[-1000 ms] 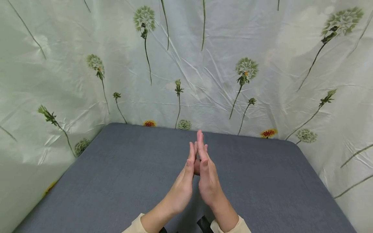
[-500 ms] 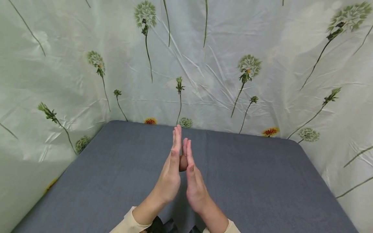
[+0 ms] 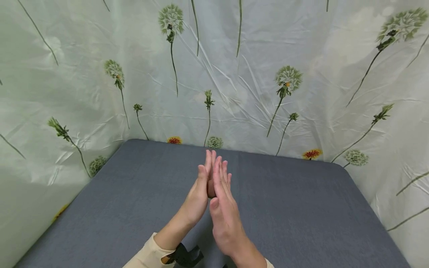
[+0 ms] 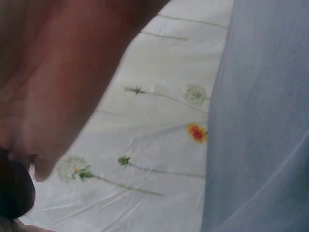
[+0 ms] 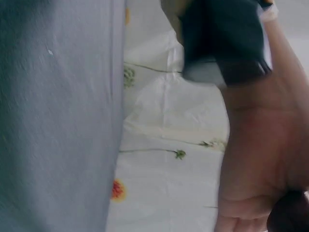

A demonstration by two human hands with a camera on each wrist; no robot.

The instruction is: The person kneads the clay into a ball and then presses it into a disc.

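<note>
A brown ball (image 3: pixel 210 189) sits between my two palms, partly hidden by the fingers. My left hand (image 3: pixel 196 201) lies flat against its left side, fingers straight and pointing away, thumb raised. From the other side my right hand (image 3: pixel 225 214) presses on it with straight fingers, set at a slight slant. Both hands are raised over the grey table. In the left wrist view the dark ball (image 4: pixel 15 189) shows at the lower left under the right palm (image 4: pixel 58 92). The right wrist view has the ball (image 5: pixel 289 212) at the bottom corner, beside the left palm (image 5: pixel 263 154).
The grey cloth-covered table (image 3: pixel 295 216) spreads under both hands. Behind it and at its sides hangs a pale curtain (image 3: pixel 248 96) printed with dandelions. A black wrist strap (image 3: pixel 187 257) is on the left wrist, below the cream sleeve.
Both hands have shifted left with the ball between them. They slide against each other: the left hand went forward, then back, while the right hand drew back and then moved forward.
</note>
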